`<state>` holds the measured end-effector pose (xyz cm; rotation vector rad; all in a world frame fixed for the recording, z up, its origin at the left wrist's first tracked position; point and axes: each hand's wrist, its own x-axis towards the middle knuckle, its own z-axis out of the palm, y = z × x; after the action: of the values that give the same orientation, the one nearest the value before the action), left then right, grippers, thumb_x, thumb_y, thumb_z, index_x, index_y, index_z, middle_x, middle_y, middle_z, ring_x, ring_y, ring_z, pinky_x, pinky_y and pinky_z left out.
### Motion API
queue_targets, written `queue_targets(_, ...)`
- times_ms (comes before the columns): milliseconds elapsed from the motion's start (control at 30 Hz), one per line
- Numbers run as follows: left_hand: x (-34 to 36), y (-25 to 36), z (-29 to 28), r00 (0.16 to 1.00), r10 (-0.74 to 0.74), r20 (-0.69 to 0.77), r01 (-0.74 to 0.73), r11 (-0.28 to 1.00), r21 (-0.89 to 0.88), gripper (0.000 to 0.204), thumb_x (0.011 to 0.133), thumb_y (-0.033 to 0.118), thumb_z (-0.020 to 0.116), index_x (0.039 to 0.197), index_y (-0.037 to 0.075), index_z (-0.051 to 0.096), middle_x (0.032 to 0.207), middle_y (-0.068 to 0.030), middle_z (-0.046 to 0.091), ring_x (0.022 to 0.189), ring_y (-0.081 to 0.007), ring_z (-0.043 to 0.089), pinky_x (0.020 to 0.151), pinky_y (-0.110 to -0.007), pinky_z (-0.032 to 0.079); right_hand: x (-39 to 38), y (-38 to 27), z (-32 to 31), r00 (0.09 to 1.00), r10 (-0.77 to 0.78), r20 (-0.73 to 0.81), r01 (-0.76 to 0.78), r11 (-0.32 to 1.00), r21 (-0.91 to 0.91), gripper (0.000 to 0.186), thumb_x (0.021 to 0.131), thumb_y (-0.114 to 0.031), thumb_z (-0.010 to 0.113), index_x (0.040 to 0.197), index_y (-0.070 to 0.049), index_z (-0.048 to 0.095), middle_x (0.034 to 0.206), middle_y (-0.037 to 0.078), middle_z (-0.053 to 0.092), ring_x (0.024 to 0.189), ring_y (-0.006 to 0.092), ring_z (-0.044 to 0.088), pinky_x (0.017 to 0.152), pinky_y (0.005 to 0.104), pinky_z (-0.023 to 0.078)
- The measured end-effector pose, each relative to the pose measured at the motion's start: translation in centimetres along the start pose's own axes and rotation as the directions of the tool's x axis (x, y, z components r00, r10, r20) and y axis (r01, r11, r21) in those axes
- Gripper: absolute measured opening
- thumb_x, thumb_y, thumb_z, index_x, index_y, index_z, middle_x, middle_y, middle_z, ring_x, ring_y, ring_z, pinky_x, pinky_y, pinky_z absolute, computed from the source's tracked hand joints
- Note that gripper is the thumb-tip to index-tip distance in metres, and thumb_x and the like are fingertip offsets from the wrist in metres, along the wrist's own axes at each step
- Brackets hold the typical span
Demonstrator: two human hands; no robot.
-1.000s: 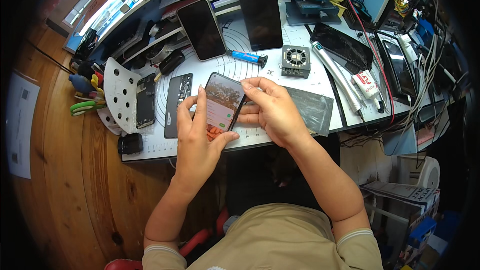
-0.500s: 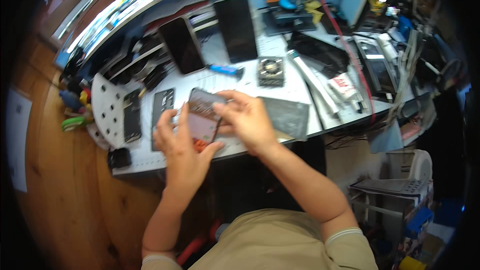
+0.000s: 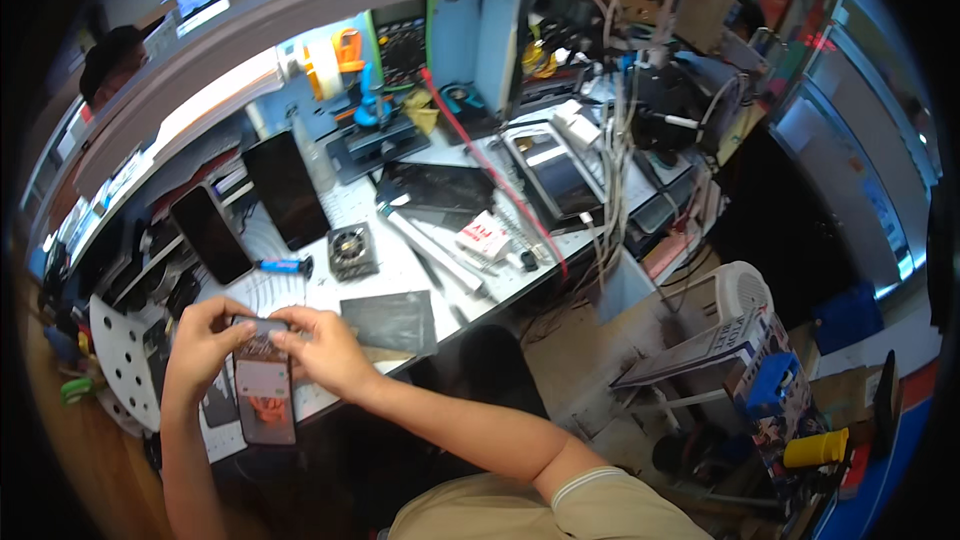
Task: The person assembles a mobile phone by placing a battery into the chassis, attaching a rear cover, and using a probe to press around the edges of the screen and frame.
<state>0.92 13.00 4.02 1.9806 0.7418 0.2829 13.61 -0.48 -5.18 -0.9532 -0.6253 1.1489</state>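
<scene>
A smartphone (image 3: 264,380) with a lit screen is held upright over the bench's near edge. My left hand (image 3: 198,348) grips its upper left side, thumb on the top of the screen. Closed on the upper right side is my right hand (image 3: 335,352), its thumb also on the glass; the fingers behind are hidden. Beyond the hands, a dark phone (image 3: 212,235) and a larger dark tablet (image 3: 285,190) lean at the back. A blue tube-like item (image 3: 284,266) and a small square cooling fan (image 3: 352,252) lie nearer. Right of my hands is a flat grey sheet (image 3: 392,322).
A white perforated rack (image 3: 122,365) stands at the bench's left end. A red cable (image 3: 482,168) crosses the right half, near an opened device (image 3: 555,175) and hanging pale cables (image 3: 622,150). A multimeter (image 3: 401,42) stands behind. A white chair (image 3: 742,292) is at the right.
The view has swung right, so the bench appears farther left. My left hand has gone from the phone's lower left side to its top, and both thumbs now rest on the upper screen.
</scene>
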Motion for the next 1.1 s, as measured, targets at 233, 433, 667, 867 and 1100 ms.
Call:
queue_targets(233, 0.5, 0.7, 0.6, 0.997, -0.014, 0.076, 0.002, 0.988, 0.157, 0.014, 0.088, 0.009, 0.072, 0.094, -0.002, 0.067, 0.082, -0.0004, 0.065, 0.077, -0.0062, 0.059, 0.069, -0.023, 0.047, -0.8, -1.0, -0.7, 0.997, -0.024, -0.079, 0.022, 0.999, -0.023, 0.03, 0.098, -0.009, 0.065, 0.126, 0.002, 0.064, 0.102, 0.011, 0.071, 0.084, 0.0178, 0.073, 0.069, 0.0318, 0.065)
queue_targets(433, -0.5, 1.8, -0.5, 0.966, -0.153, 0.206, 0.139, 0.987, 0.08, 0.026, 0.088, 0.013, 0.077, 0.108, -0.001, 0.066, 0.092, -0.0025, 0.067, 0.087, -0.0079, 0.062, 0.077, -0.024, 0.049, -1.3, -2.0, 0.3, 1.0, 0.008, -0.002, -0.008, 0.999, 0.032, 0.034, 0.098, -0.01, 0.068, 0.126, 0.008, 0.061, 0.098, 0.01, 0.072, 0.086, 0.016, 0.072, 0.072, 0.029, 0.062)
queue_targets(667, -3.5, 1.6, -1.1, 0.993, -0.111, 0.039, 0.118, 0.944, -0.308, 0.021, 0.09, 0.007, 0.074, 0.106, 0.003, 0.061, 0.093, -0.0046, 0.069, 0.083, -0.0081, 0.064, 0.076, -0.024, 0.05, -6.2, -3.1, 0.2, 0.996, 0.039, 0.077, -0.025, 0.984, -0.175, 0.028, 0.096, -0.012, 0.073, 0.114, 0.009, 0.069, 0.089, 0.005, 0.071, 0.082, 0.0047, 0.059, 0.07, 0.0228, 0.05)
queue_targets(867, -6.3, 3.3, 0.8, 0.958, -0.117, 0.263, 0.172, 0.965, -0.196, 0.041, 0.088, 0.006, 0.076, 0.127, 0.001, 0.063, 0.094, -0.0051, 0.071, 0.084, -0.007, 0.065, 0.073, -0.022, 0.052, -9.0, -2.2, -0.2, 0.985, -0.155, 0.081, 0.174, 0.917, -0.36, 0.016, 0.094, -0.013, 0.072, 0.096, 0.002, 0.071, 0.069, 0.013, 0.066, 0.059, 0.0149, 0.058, 0.056, 0.0302, 0.046)
queue_targets(1100, -9.2, 2.2, 2.5, 0.971, -0.001, 0.238, 0.059, 0.971, -0.233, 0.016, 0.087, 0.0, 0.076, 0.102, -0.003, 0.074, 0.093, -0.0089, 0.076, 0.083, -0.0112, 0.07, 0.075, -0.024, 0.054, -10.6, -2.2, -0.3, 0.917, -0.339, 0.209, 0.398, 0.801, -0.447, 0.018, 0.092, -0.012, 0.073, 0.104, 0.001, 0.07, 0.08, 0.017, 0.069, 0.066, 0.033, 0.068, 0.057, 0.0378, 0.052)
